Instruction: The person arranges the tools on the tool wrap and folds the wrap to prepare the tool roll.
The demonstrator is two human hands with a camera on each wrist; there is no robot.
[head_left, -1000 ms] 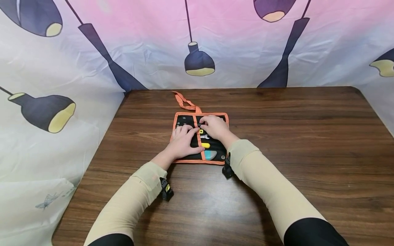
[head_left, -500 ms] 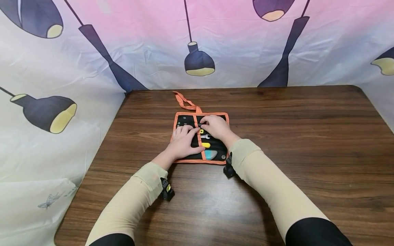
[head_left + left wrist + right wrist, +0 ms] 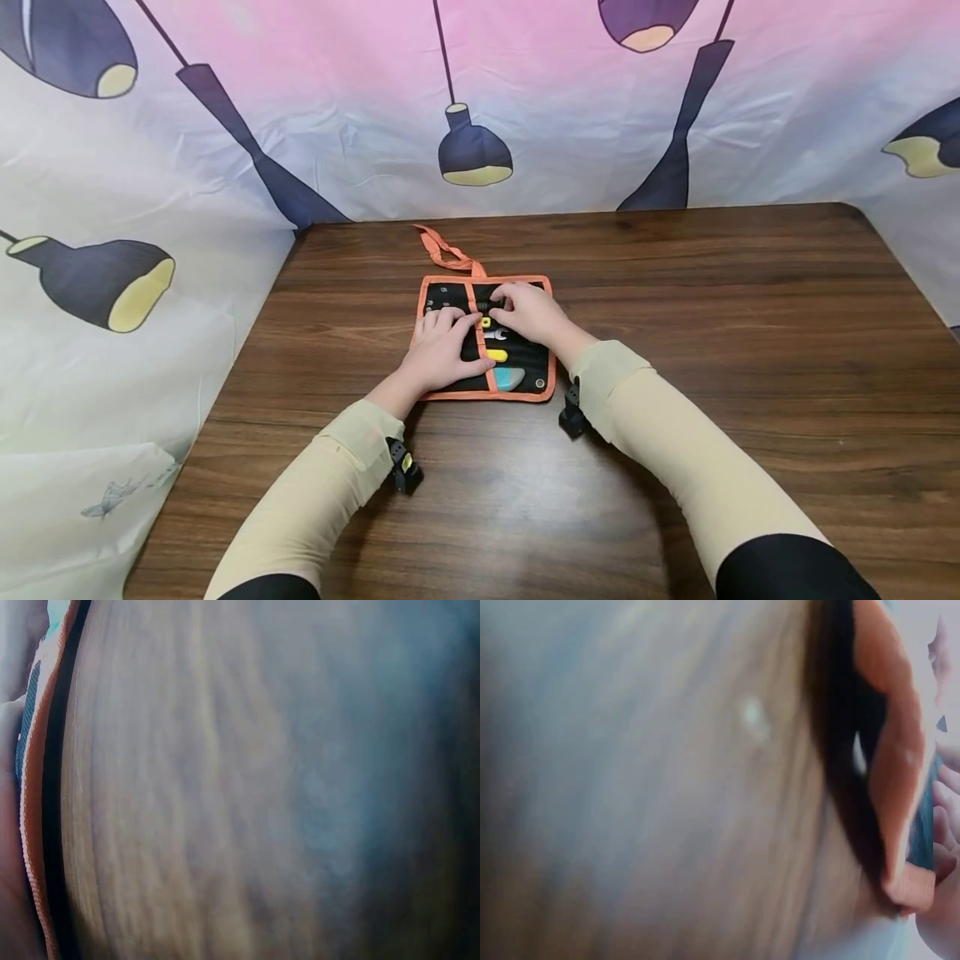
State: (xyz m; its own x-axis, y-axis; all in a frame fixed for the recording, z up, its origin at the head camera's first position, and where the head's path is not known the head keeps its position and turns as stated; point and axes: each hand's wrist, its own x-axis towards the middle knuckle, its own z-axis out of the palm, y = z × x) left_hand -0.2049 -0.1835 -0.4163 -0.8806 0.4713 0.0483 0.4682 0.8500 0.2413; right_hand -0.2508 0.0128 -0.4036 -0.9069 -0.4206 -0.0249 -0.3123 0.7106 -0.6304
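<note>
A black tool pouch [image 3: 531,360] with orange trim lies spread on the table. My left hand [image 3: 438,354] rests on its left half, fingers spread, thumb near the orange middle band. Over the upper right part, my right hand [image 3: 531,315] has thumb and forefinger bent towards a small dark item [image 3: 482,306] at the band. Whether it pinches that item is unclear. Below stick out a yellow-tipped tool [image 3: 485,322], a wrench [image 3: 497,334], a yellow handle [image 3: 497,356] and a teal-and-grey rounded tool [image 3: 509,379]. Both wrist views catch mainly the pouch's orange edge [image 3: 900,772].
An orange strap [image 3: 447,252] trails from the pouch's top towards the table's back edge. The brown wood-grain table [image 3: 712,333] extends on both sides. Behind it hangs a cloth backdrop [image 3: 555,108] printed with lamps.
The right hand has shifted slightly right against the pouch, and its wrist has moved outward. The left hand keeps its place on the pouch. The head view has turned slightly.
</note>
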